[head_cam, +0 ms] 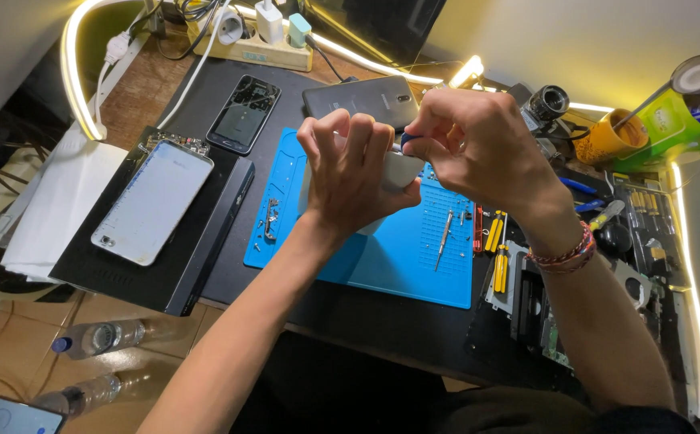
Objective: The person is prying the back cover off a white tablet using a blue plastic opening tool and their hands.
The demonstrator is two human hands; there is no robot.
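Your left hand is curled tight around a white, smooth-shelled device, its fingers wrapped over the top edge so only a rounded pale corner shows; the device is held up above the blue work mat, between your two hands. Most of it is hidden, so you cannot tell its long axis for sure, though the visible part runs roughly left to right. Your right hand is pinched shut on a small blue-handled tool pressed to the device's upper edge; its tip is hidden. The mat is rubbery, with a grid of small cells at its right side, and loose screws lie near its left edge. A thin metal screwdriver lies on the mat, pointing away from you. Left of the mat on the dark counter, a white phone lies face down on a flat black box, and a cracked black phone lies beyond it.
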